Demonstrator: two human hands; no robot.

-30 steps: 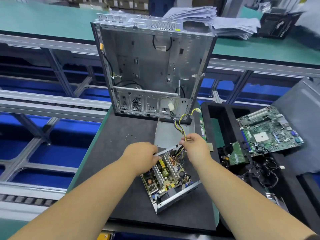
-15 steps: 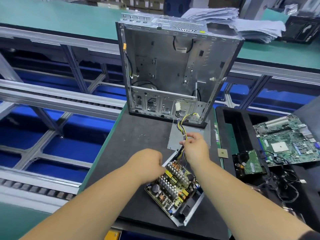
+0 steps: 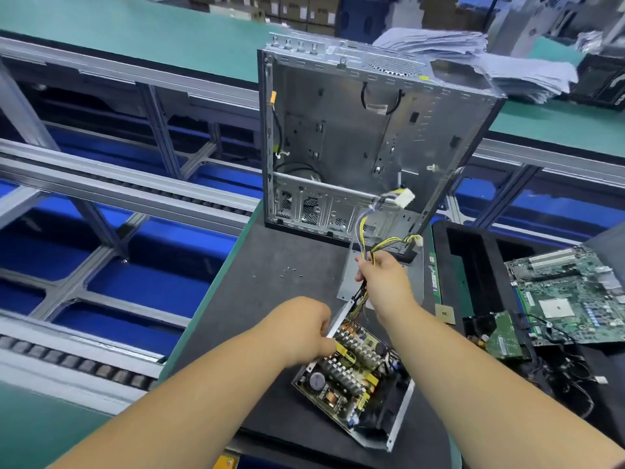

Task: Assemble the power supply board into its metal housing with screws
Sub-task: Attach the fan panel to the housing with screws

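The power supply board (image 3: pixel 351 370) sits in its open metal housing (image 3: pixel 399 414) at the near edge of the dark mat (image 3: pixel 270 299) on the desk (image 3: pixel 30 431), tilted diagonally, components facing up. The left hand (image 3: pixel 304 330) is curled over the housing's far left wall, gripping it at the board's edge. The right hand (image 3: pixel 382 275) is raised above the far end of the unit, fingers closed round the bundle of yellow and black cables (image 3: pixel 375 245) that rises from the board; white connectors (image 3: pixel 404 198) hang at the bundle's far end. A flat metal cover plate (image 3: pixel 348 282) lies on the mat beneath that hand. Small screws (image 3: pixel 287 270) are scattered on the mat to the left, well apart from the housing. An open computer case (image 3: pixel 355 147) stands upright at the far edge of the mat. To the right, a black tray (image 3: pixel 473 258) carries a green motherboard (image 3: pixel 575 292) and a smaller green board (image 3: pixel 505 340).
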